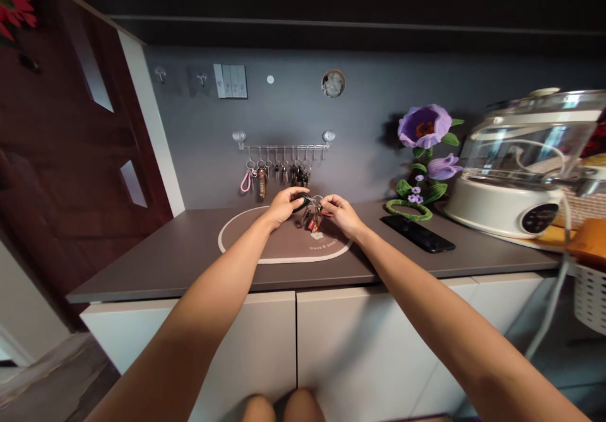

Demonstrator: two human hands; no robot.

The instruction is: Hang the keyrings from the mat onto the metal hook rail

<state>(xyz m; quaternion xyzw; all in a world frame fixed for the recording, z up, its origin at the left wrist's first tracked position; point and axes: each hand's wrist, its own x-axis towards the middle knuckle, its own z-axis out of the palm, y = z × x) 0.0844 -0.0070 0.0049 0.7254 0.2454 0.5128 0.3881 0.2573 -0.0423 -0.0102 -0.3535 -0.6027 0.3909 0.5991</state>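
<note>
Key bunch (313, 215) held just over the oval mat (293, 250), both hands closed on it.
Left hand (283, 204) grips a dark fob (299, 202), right hand (341, 212) pinches the other side; single keys too small to tell. Bare counter (156, 261) left of mat; phone (416, 233) right; key rack (283, 147) behind.

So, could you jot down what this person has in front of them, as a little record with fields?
Left hand: left hand grips the dark end of a bunch of keys
Right hand: right hand pinches the other side of the bunch
Below the hands: oval mat on a grey counter
Wall behind: key rack hung with more keys
Right of the mat: black phone, lying flat
Further right: purple flower ornament, then a white cooker with a clear lid
</note>
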